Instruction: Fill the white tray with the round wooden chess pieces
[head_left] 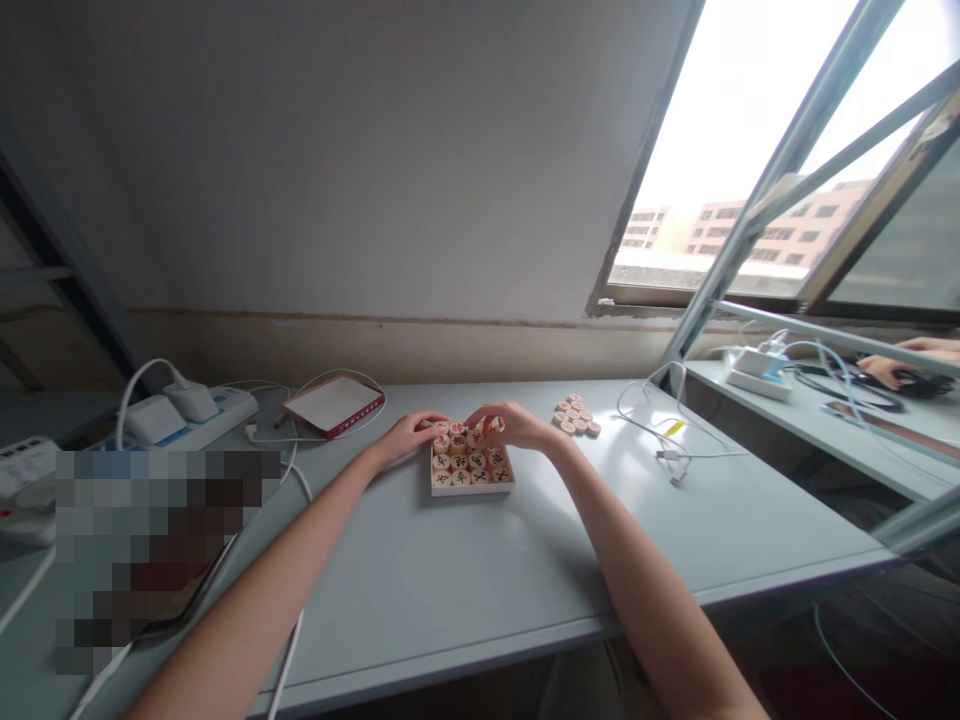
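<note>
A shallow white box [471, 490] on the desk holds rows of round wooden Chinese chess pieces [462, 462], marked with red and black characters. Some red-marked pieces lie on top of others at its far side. My left hand [409, 438] is closed around the box's far left corner, its fingertips against the pieces there and partly hidden. Over the far right part of the box, my right hand [517, 424] pinches a red-marked Chinese chess piece [492, 426]. Its fingers cover some pieces below.
A cluster of loose pieces [576, 415] lies to the right. The red-edged box lid [334, 404] sits at the back left near power strips [180, 415] and cables. A white cable [675, 455] lies at right. Another person's hand [892, 365] is over the neighbouring desk.
</note>
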